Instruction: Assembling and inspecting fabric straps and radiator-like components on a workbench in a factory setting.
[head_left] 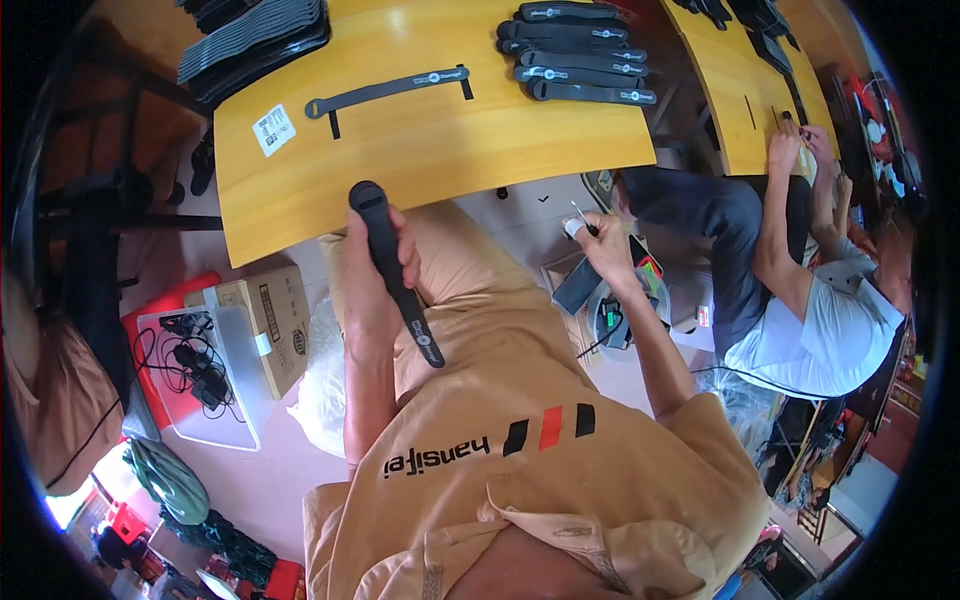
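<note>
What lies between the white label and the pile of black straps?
In the head view, one black strap, with two dark strips at its near edge.

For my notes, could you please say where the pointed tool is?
The pointed tool is right of centre in the head view, in the right hand, near the table.

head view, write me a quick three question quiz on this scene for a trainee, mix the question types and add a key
1. What does the left hand hold?
a) a coiled cable
b) a black strap with a slotted end
c) a cardboard box

2. True or false: on the yellow table, the white sticker lies to the left of the black strap laid out by itself.

3. In a few words, what is in the right hand?

Key: 1. b; 2. true; 3. a small tool with a thin metal tip, its exact kind unclear
</note>
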